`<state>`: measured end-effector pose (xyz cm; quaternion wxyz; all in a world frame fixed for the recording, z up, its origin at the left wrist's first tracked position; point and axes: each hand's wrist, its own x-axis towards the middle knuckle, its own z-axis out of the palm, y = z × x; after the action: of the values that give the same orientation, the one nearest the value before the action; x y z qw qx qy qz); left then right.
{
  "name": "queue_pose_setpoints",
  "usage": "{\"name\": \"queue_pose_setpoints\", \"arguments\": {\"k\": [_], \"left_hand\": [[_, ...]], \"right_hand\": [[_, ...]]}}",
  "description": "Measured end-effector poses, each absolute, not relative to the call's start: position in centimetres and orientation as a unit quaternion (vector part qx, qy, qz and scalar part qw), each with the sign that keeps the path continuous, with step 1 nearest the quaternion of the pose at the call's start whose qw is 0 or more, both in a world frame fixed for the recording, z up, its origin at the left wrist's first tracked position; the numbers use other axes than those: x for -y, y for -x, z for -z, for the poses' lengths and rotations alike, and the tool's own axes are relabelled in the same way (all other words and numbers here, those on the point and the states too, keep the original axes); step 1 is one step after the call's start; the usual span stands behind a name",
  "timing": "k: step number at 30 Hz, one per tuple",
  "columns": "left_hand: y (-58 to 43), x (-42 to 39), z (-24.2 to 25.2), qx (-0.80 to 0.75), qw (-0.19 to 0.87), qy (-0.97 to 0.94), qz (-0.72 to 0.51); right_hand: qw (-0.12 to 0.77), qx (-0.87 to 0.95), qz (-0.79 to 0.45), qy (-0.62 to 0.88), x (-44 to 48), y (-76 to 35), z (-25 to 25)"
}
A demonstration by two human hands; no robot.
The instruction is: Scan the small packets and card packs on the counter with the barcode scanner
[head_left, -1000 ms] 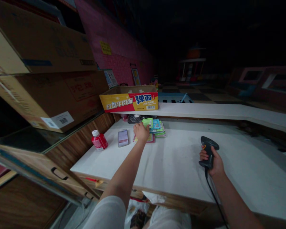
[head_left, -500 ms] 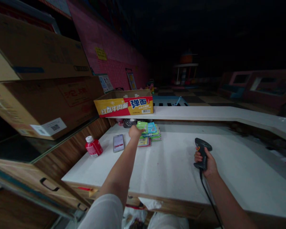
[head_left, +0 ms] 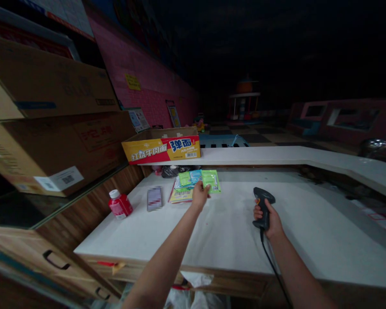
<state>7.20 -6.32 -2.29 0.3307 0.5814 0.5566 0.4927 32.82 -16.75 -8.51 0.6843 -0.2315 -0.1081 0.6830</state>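
Note:
My left hand (head_left: 199, 195) pinches the lower left edge of a flat green packet (head_left: 214, 180) at the right side of a pile. Several more flat packets lie in that pile, among them a blue packet (head_left: 195, 175) and a yellow packet (head_left: 182, 195). Part of the pile is hidden behind my hand. My right hand (head_left: 272, 218) is wrapped round the handle of a black barcode scanner (head_left: 263, 195), held over the white desk (head_left: 234, 240). From the scanner's handle a cable runs down toward me.
Left of the pile are a phone (head_left: 155, 198) and a red bottle (head_left: 120, 204) with a white cap. A noodle carton (head_left: 162, 148) stands on the raised white ledge (head_left: 260, 155) behind. Large cardboard boxes (head_left: 64, 146) are stacked at the left.
My left hand has moved right from the pile's left side and now has a green packet at the right. The scanner stays in my right hand; the view has shifted slightly.

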Motion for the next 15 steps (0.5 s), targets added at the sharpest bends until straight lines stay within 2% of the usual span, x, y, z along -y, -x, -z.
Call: {"name": "queue_pose_setpoints", "arguments": {"k": [3,6,10,15], "left_hand": [[-10.4,7.3,6.5,-0.481,0.449,-0.556,-0.508],[-12.1,6.8,9.1,-0.447,0.469,-0.529,-0.548],[-12.2,6.0,10.4,-0.464,0.407,-0.570,-0.543],[-11.7,6.1,10.1,-0.538,0.286,-0.629,-0.483]], "right_hand": [[0.684,0.116,-0.677,0.245,16.8,-32.6,8.5],[0.681,0.126,-0.671,0.264,16.9,-32.1,8.4],[0.657,0.186,-0.642,0.350,17.3,-31.3,8.0],[0.574,0.288,-0.619,0.453,18.5,-30.8,7.6]]}}
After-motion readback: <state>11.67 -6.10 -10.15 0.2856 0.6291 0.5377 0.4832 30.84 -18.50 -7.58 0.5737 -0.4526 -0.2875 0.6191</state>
